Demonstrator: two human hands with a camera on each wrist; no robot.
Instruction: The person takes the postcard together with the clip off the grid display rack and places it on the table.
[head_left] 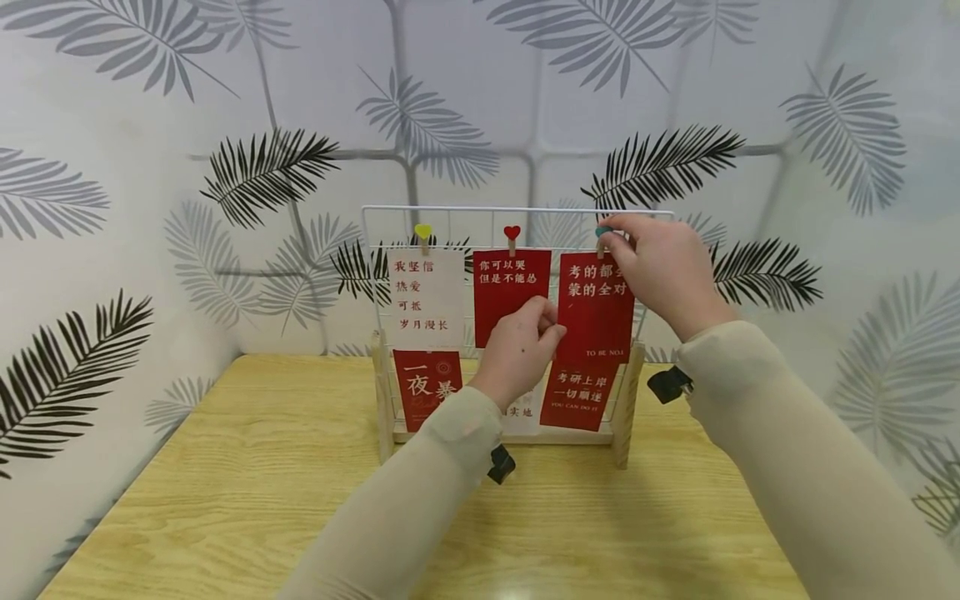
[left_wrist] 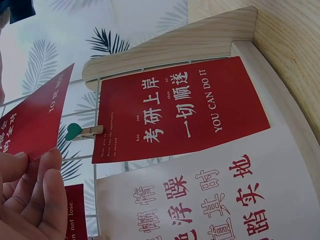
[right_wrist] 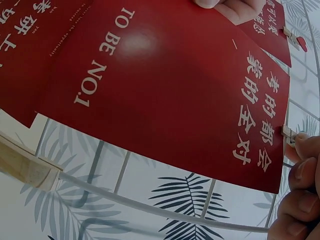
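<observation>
A red card (head_left: pixel 595 312) printed "TO BE NO.1" hangs at the upper right of a white wire grid rack (head_left: pixel 517 208). My left hand (head_left: pixel 521 346) pinches its left edge between thumb and fingers, as the left wrist view also shows. At the card's top, my right hand (head_left: pixel 663 262) pinches a small wooden clothespin (right_wrist: pixel 289 132) with a teal top. The clothespin's jaws are at the card's upper edge, partly hidden by the fingertips. Below, another red card (left_wrist: pixel 175 107) hangs from a clothespin with a green heart (left_wrist: pixel 74 131).
Beside the held card hang a red card (head_left: pixel 495 292) under a red heart clothespin (head_left: pixel 512 232) and a white card (head_left: pixel 427 312) under a yellow heart clothespin (head_left: pixel 423 230). More cards fill the lower row. The rack's wooden base stands on a wood-grain table (head_left: pixel 247 483) against a leaf-patterned wall.
</observation>
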